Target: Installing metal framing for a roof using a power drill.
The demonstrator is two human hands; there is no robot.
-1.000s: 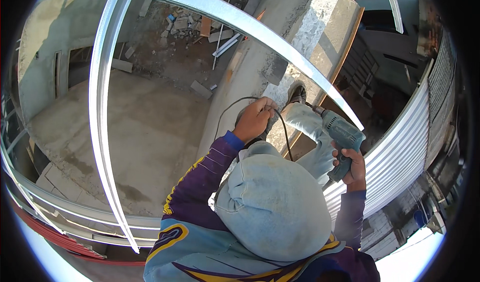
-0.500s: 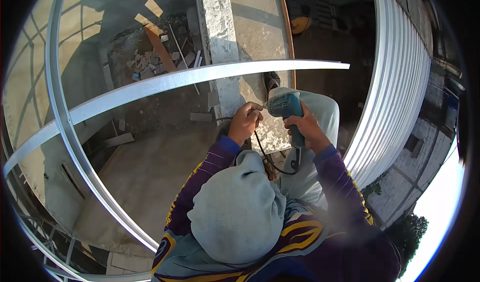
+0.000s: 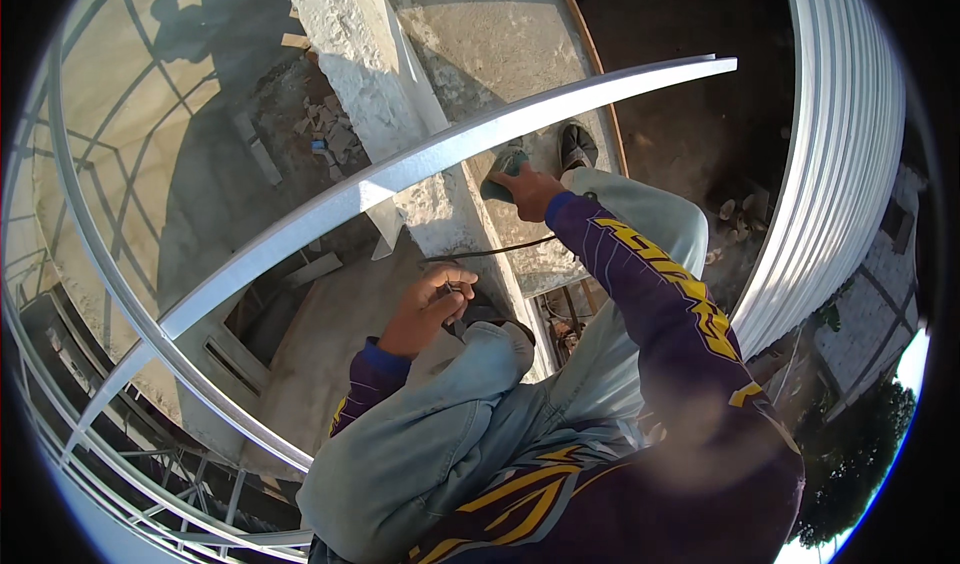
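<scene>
Right hand [image 3: 535, 190] wrapped round teal drill [image 3: 496, 176], down low over concrete ledge [image 3: 470, 54], dark shoe [image 3: 577, 148] just beside. Left hand [image 3: 422, 312] half curled near black cable [image 3: 510, 248], can't make out what's in it. Shiny metal beam [image 3: 440, 154] cuts across above ledge. Corrugated sheet [image 3: 835, 164] off right, rubble [image 3: 332, 129] below, capped person's shadow [image 3: 180, 29] upper left.
</scene>
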